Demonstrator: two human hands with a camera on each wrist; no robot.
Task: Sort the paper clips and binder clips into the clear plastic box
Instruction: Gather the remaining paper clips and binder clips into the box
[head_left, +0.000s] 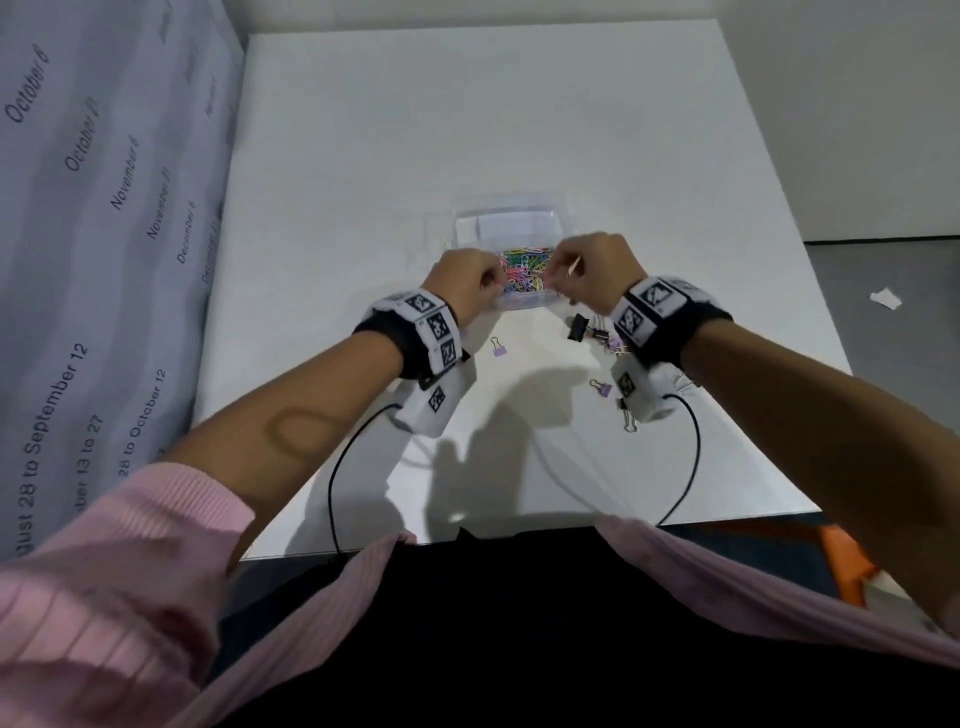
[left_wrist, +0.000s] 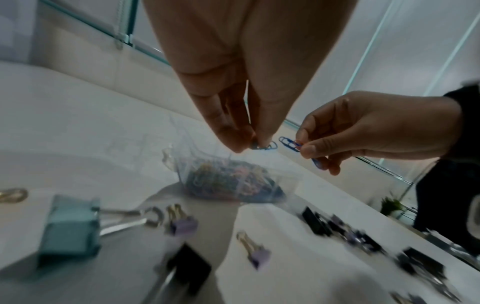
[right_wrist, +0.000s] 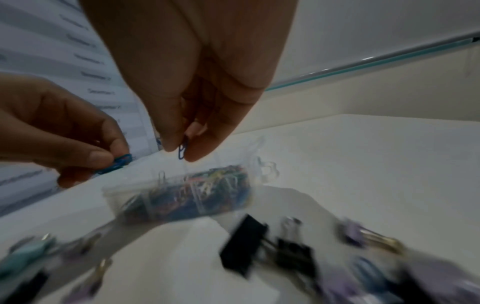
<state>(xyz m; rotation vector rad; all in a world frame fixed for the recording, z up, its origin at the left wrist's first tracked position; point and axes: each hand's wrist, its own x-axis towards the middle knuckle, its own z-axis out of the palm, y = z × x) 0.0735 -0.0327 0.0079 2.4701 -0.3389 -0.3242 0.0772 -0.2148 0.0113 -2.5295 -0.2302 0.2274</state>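
The clear plastic box (head_left: 511, 221) sits mid-table, its near compartment heaped with coloured paper clips (head_left: 524, 267). Both hands hover just above that heap. My left hand (left_wrist: 249, 144) pinches a blue paper clip (left_wrist: 267, 146) between thumb and fingertip. My right hand (right_wrist: 179, 152) pinches another blue paper clip (right_wrist: 182, 151), which shows in the left wrist view as a short linked string. The two clips are a small gap apart. Binder clips lie loose on the table in front of the box: a purple one (head_left: 500, 347), a black one (head_left: 579, 327), a teal one (left_wrist: 70, 228).
More purple and black binder clips (head_left: 602, 387) are scattered under my right wrist, near the white table's (head_left: 519, 130) front right edge. A printed sheet (head_left: 104, 208) hangs along the left side. Wrist-camera cables (head_left: 332, 488) trail over the front edge.
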